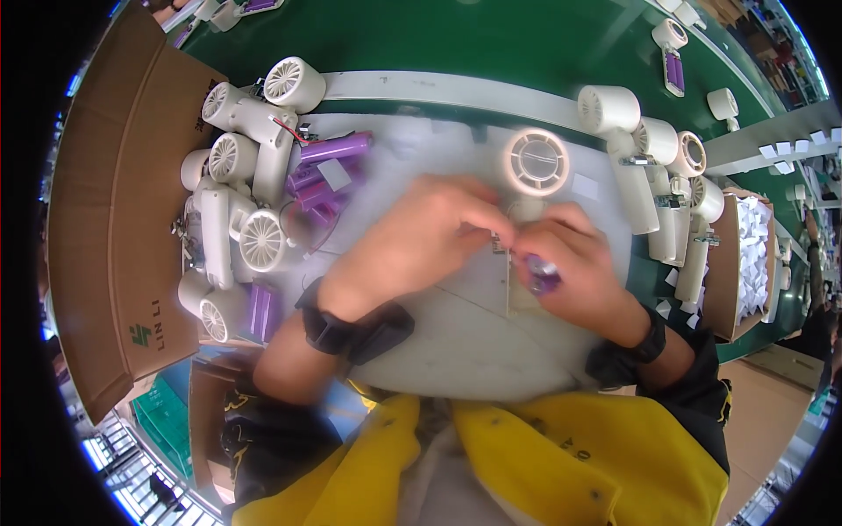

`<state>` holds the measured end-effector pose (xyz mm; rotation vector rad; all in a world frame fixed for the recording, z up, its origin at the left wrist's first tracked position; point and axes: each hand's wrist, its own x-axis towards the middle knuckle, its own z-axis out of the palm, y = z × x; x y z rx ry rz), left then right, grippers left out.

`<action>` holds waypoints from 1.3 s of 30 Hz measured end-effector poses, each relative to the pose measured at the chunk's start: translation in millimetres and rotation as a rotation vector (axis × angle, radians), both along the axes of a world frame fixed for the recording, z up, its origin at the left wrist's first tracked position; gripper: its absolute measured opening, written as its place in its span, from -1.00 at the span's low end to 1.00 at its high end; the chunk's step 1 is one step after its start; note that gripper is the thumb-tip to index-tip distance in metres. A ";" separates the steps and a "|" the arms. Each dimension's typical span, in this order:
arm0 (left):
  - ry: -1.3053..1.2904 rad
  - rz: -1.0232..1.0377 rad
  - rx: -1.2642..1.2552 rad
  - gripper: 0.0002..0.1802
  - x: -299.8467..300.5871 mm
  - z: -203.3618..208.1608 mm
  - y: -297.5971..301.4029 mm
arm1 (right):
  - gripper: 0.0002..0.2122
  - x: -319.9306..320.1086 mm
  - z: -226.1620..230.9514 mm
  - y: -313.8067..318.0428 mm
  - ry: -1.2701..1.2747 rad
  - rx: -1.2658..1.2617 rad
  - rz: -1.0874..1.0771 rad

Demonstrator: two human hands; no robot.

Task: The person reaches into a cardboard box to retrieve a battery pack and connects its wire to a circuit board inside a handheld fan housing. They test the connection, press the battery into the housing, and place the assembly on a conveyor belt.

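Note:
On the pale work mat, a cream handheld fan [537, 161] lies with its round head away from me and its open handle [524, 300] toward me. My right hand [574, 267] is closed around a purple battery [542, 275], whose silvery end faces up over the handle. From the left, my left hand [434, 232] reaches in, somewhat blurred, with thumb and fingers pinched together at the top of the handle beside a small circuit part [498, 245]. What the pinch holds is too small to make out. The fingertips of both hands nearly meet.
Purple batteries [329, 175] with wires lie piled left of the mat, beside stacked cream fans [235, 158]. A tall cardboard box [132, 202] stands far left. More fans [645, 167] are stacked at right, near a carton of white pieces [752, 254]. Behind runs a green surface [456, 44].

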<state>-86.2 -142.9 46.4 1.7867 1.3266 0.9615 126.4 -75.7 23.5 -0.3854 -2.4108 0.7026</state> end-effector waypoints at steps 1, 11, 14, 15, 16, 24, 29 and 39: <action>0.034 -0.010 -0.070 -0.72 -2.6 3.9 0.0 | -0.74 -1.5 0.6 -0.6 -0.010 0.001 -0.002; -0.283 -0.040 -0.216 -0.77 -10.1 -1.2 4.0 | -0.86 -0.4 -0.5 -2.2 0.241 -0.595 -0.094; -0.243 0.002 -0.342 -0.79 -6.4 1.6 4.8 | -0.87 7.8 6.2 7.4 0.206 -0.336 -0.040; -0.250 0.005 -0.346 -0.79 -5.5 2.0 5.0 | -0.86 9.5 7.6 5.4 0.153 -0.277 -0.056; -0.285 -0.004 -0.345 -0.79 -4.3 2.2 4.6 | -0.85 11.3 9.0 2.5 0.100 -0.219 -0.071; -0.390 -0.066 -0.353 -0.80 -5.3 10.1 5.6 | -0.84 5.7 23.7 4.4 -0.136 0.194 -0.086; -0.475 -0.016 -0.444 -0.82 -5.1 10.5 8.1 | -0.81 3.9 15.6 10.8 -0.100 0.112 -0.073; -0.562 -0.037 -0.606 -0.86 -6.5 10.4 7.4 | -0.76 6.1 13.4 6.1 -0.014 0.032 -0.113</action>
